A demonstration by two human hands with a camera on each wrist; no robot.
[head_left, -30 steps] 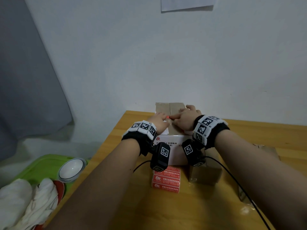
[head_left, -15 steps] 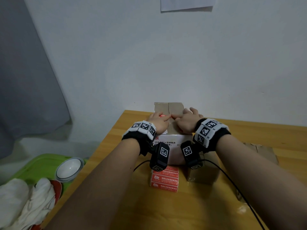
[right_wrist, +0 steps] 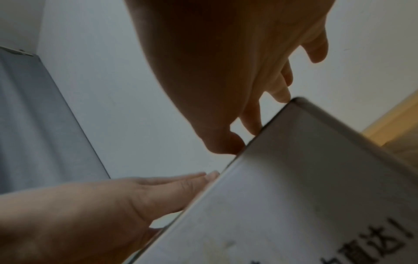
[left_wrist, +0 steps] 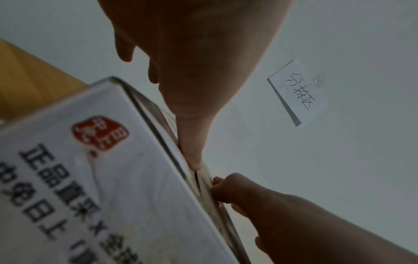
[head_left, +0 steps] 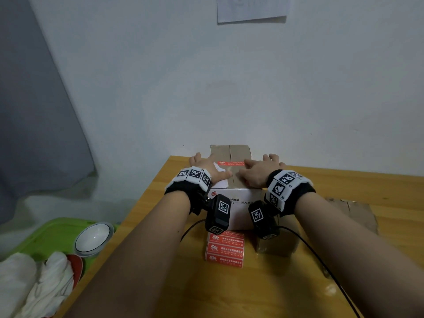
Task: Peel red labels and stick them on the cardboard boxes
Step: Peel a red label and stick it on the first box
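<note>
A cardboard box with a white printed front stands on the wooden table against the wall. A red label lies flat across its top. My left hand rests on the top at the label's left end, fingers spread flat. My right hand lies flat on the top at the label's right end. Both hands press down and hold nothing. A stack of red labels lies on the table in front of the box.
A smaller brown box stands right of the label stack. Flat cardboard lies at the right. Off the table's left edge sit a green tray, a white bowl and white cloth. A paper note hangs on the wall.
My two hands were close together over the label's middle; they have slid apart to the box's left and right sides, uncovering the red label on top.
</note>
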